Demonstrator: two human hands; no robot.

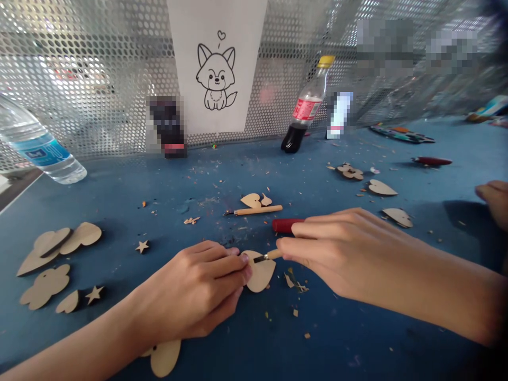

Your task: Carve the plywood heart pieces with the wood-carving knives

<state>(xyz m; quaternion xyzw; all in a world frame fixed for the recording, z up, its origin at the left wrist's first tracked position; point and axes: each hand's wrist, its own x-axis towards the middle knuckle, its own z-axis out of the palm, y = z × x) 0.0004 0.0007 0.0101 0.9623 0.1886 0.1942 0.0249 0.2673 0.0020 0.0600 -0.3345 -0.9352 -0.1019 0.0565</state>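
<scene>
My left hand is closed on the left edge of a small wooden heart, pressing it to the blue table. My right hand grips a carving knife with a pale wooden handle, most of which the fingers hide. Its metal tip rests on the upper face of the heart. Just behind my right fingers lies a red handle, partly covered by the hand. A second wooden-handled carving tool lies beyond, beside another small wooden heart. Shavings lie right of the held heart.
Wooden hearts, stars and a cloud-like cutout lie at left. A water bottle and a cola bottle stand near the perforated screen, which bears a fox drawing. Another person's hand shows at right.
</scene>
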